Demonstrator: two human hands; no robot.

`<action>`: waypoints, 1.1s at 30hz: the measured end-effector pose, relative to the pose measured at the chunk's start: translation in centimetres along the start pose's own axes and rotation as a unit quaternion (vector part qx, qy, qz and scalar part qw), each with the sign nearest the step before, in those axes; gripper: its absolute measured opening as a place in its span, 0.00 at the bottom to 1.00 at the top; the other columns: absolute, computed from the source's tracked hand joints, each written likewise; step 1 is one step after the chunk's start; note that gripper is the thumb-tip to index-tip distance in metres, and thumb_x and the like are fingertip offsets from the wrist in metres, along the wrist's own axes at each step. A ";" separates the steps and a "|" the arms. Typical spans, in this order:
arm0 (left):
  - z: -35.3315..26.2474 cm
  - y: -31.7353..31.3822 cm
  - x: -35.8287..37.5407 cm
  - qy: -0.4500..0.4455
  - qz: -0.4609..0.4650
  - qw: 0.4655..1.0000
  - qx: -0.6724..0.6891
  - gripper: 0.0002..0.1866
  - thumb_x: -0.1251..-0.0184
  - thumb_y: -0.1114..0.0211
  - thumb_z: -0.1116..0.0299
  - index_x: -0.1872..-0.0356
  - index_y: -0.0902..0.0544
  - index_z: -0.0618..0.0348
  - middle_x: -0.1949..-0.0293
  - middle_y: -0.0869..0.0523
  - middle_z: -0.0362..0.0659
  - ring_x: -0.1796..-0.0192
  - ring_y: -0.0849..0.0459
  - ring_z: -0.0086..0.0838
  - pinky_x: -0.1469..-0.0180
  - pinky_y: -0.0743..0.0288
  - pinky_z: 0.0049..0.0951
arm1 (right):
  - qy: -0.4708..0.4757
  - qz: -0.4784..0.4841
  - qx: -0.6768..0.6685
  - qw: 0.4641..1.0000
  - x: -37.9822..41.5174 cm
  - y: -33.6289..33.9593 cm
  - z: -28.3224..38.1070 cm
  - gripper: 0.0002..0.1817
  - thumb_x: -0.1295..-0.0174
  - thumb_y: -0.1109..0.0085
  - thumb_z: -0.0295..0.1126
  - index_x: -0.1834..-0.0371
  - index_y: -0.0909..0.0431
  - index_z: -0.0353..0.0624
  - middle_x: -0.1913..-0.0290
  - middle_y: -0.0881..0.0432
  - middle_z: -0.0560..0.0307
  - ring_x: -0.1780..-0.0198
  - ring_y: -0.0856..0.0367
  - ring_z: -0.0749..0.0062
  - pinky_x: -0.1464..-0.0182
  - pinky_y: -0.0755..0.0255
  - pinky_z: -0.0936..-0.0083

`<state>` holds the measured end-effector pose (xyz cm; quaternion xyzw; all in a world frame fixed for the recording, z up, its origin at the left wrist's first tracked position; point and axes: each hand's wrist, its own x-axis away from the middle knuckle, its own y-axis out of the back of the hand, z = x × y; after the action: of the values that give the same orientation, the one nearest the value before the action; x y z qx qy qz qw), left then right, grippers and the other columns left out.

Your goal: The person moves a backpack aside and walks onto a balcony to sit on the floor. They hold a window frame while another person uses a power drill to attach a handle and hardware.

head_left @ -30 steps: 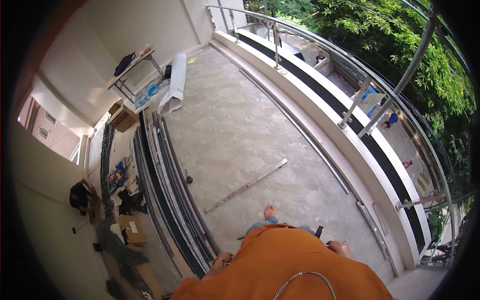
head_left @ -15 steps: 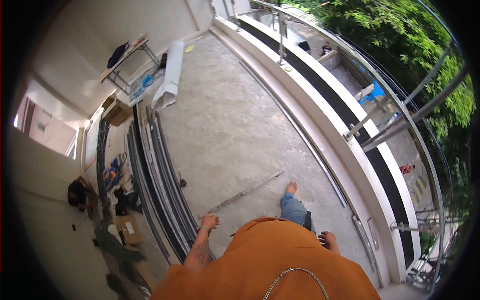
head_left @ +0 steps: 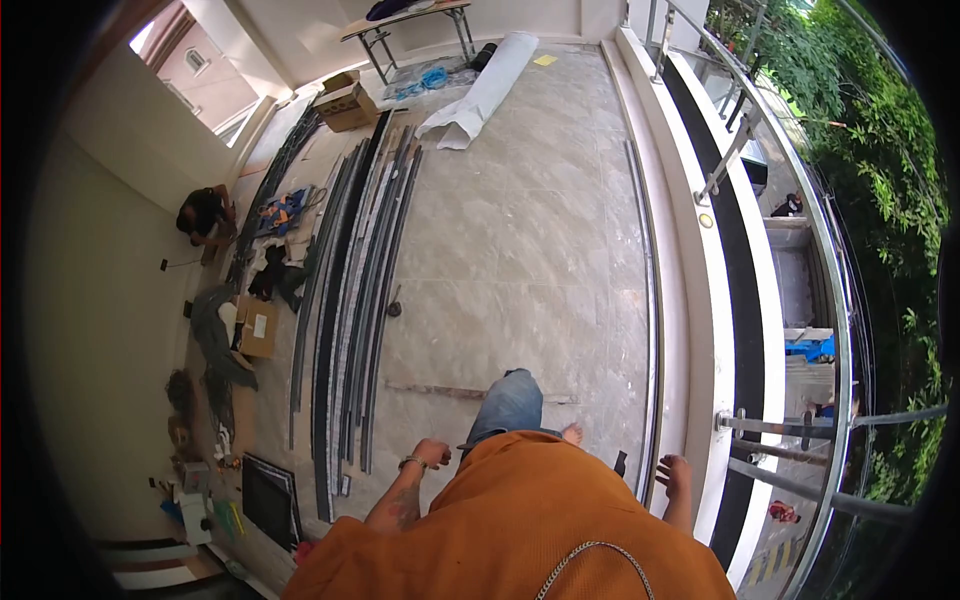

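I look down over my orange shirt at a tiled balcony floor. My left hand (head_left: 431, 454) swings at my side with the fingers curled and nothing in it, a bracelet on the wrist. My right hand (head_left: 674, 472) hangs by the white parapet (head_left: 703, 300), fingers loosely apart and empty. My knee in blue jeans (head_left: 510, 400) is raised over a long metal strip (head_left: 440, 391) that lies across the floor. A bundle of long dark metal profiles (head_left: 352, 290) lies to my left.
A person (head_left: 205, 214) crouches at the left wall among tools and cardboard boxes (head_left: 258, 328). A rolled white sheet (head_left: 487, 88) and a folding table (head_left: 410, 20) stand at the far end. A steel railing (head_left: 840, 300) tops the parapet; trees lie beyond.
My view has swung left so the balcony now runs straight ahead. I have stepped forward onto the metal strip, and my left hand has stayed curled at my side.
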<state>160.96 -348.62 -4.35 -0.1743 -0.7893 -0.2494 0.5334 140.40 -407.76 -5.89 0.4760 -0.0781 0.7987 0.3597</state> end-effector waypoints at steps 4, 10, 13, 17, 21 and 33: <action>-1.5 -1.8 -0.9 0.079 -0.004 0.996 0.035 0.19 0.34 0.48 0.58 0.62 0.17 0.64 0.62 0.12 0.46 0.62 0.13 0.34 0.60 0.22 0.37 | 0.050 0.019 -0.002 0.999 -2.4 -2.6 10.4 0.15 0.36 0.56 0.38 0.56 0.26 0.40 0.54 0.20 0.50 0.54 0.20 0.58 0.59 0.25 0.60; -10.8 -0.8 -6.0 0.155 -0.005 0.987 0.032 0.23 0.30 0.52 0.54 0.62 0.17 0.66 0.63 0.12 0.46 0.63 0.13 0.36 0.58 0.23 0.40 | -0.022 0.011 -0.002 1.000 -8.2 -7.3 13.3 0.18 0.34 0.55 0.42 0.51 0.28 0.40 0.57 0.20 0.49 0.56 0.20 0.58 0.58 0.25 0.55; -18.1 2.2 -10.0 0.109 0.022 0.993 0.030 0.22 0.32 0.49 0.53 0.68 0.17 0.63 0.64 0.12 0.46 0.65 0.14 0.34 0.63 0.23 0.38 | 0.051 0.080 0.293 0.951 -8.4 -10.2 14.9 0.17 0.35 0.55 0.41 0.55 0.25 0.39 0.59 0.19 0.49 0.54 0.20 0.58 0.58 0.25 0.56; -30.1 7.8 -17.5 -0.113 -0.079 0.989 0.050 0.14 0.41 0.44 0.62 0.73 0.17 0.62 0.78 0.16 0.43 0.77 0.17 0.30 0.72 0.23 0.30 | -0.074 0.079 0.149 0.983 -12.2 -13.8 19.5 0.15 0.35 0.55 0.40 0.56 0.26 0.40 0.59 0.19 0.49 0.54 0.20 0.58 0.58 0.25 0.56; -43.1 11.6 -14.4 -0.199 -0.135 0.955 0.171 0.12 0.38 0.45 0.67 0.70 0.19 0.67 0.74 0.16 0.45 0.74 0.18 0.27 0.69 0.22 0.27 | -0.058 0.068 0.116 0.989 -14.7 -16.2 26.4 0.14 0.35 0.55 0.38 0.57 0.26 0.41 0.59 0.19 0.50 0.54 0.20 0.59 0.59 0.25 0.57; -36.7 6.6 -24.0 0.014 -0.016 0.999 0.039 0.12 0.37 0.44 0.65 0.60 0.18 0.60 0.62 0.15 0.44 0.64 0.15 0.35 0.63 0.24 0.38 | -0.041 0.098 0.135 0.985 -29.2 -19.3 44.1 0.09 0.36 0.54 0.33 0.60 0.26 0.43 0.58 0.18 0.52 0.54 0.19 0.60 0.60 0.25 0.58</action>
<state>201.13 -364.75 -14.00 -0.1371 -0.7935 -0.2289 0.5469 192.41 -428.86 -10.38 0.5429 -0.0307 0.8128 0.2087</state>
